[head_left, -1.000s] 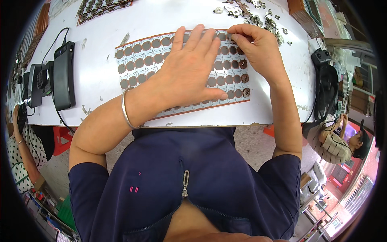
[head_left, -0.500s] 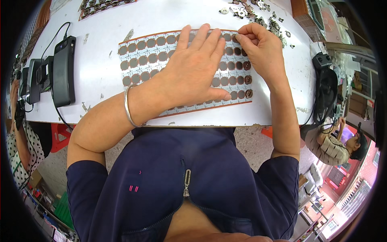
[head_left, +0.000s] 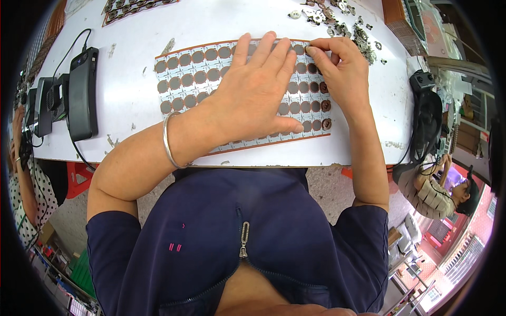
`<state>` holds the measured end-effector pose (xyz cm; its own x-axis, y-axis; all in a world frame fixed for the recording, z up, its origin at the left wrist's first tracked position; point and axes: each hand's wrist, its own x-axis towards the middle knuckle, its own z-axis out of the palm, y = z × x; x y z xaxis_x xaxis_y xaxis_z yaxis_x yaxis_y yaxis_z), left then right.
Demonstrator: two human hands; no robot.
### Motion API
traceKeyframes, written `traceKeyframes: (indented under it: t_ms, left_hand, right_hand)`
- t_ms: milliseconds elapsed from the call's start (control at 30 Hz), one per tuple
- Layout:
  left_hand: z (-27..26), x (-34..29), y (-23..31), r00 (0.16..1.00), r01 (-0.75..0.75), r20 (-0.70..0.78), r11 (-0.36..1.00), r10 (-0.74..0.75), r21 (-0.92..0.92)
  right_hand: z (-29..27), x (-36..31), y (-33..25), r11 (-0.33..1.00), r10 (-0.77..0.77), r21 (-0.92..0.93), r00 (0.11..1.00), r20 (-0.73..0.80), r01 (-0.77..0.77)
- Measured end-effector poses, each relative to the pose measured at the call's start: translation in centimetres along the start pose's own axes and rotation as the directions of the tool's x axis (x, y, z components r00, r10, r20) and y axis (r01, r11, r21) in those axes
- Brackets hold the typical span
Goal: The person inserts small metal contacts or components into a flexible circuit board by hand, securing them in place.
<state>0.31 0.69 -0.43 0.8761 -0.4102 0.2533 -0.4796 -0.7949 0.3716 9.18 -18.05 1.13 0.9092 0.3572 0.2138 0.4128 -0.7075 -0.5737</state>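
Note:
A light panel (head_left: 180,72) with brown edge strips and rows of round grey discs lies on the table before me. Flat across its middle rests my left hand (head_left: 259,79), fingers spread, hiding many of the discs. My right hand (head_left: 342,68) is at the far right corner, thumb and forefinger pinched together low over the last column. What they grip, if anything, is hidden. Below that hand, small brown metal pieces (head_left: 326,106) sit on discs at the panel's right side.
Loose metal pieces (head_left: 362,42) lie scattered at the back right. Another panel (head_left: 134,9) is at the back left. A black power bank (head_left: 83,92) with cables stands at left. A dark device (head_left: 426,118) is on the right edge, near a seated person (head_left: 435,195).
My right hand has shifted slightly, its fingers curling lower at the panel's corner. The panel has slid a touch toward me and right. My left hand stays flat on it.

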Motion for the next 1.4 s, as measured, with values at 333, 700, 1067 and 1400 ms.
traceKeyframes:
  t_ms: [333,700,1067,1400]
  left_hand:
    - [-0.5,0.2,0.1,0.999,-0.002,0.036,1.000,0.002,0.005]
    - [-0.9,0.6,-0.9,0.992,0.118,0.029,0.983,-0.123,0.137]
    - [-0.7,0.6,-0.5,0.991,0.110,0.064,0.984,-0.120,0.142]
    - [-0.5,0.6,-0.6,0.996,0.091,0.012,0.990,-0.093,0.110]
  right_hand:
    - [1.5,-0.9,0.0,0.963,-0.220,-0.181,0.969,-0.108,0.199]
    - [-1.5,0.9,4.1,0.989,-0.053,-0.147,0.990,-0.131,0.033]
    - [-4.9,-0.7,3.0,0.998,-0.006,-0.063,0.995,0.099,0.012]
    - [-2.4,-1.5,4.6,0.926,-0.341,-0.212,0.935,-0.103,0.314]
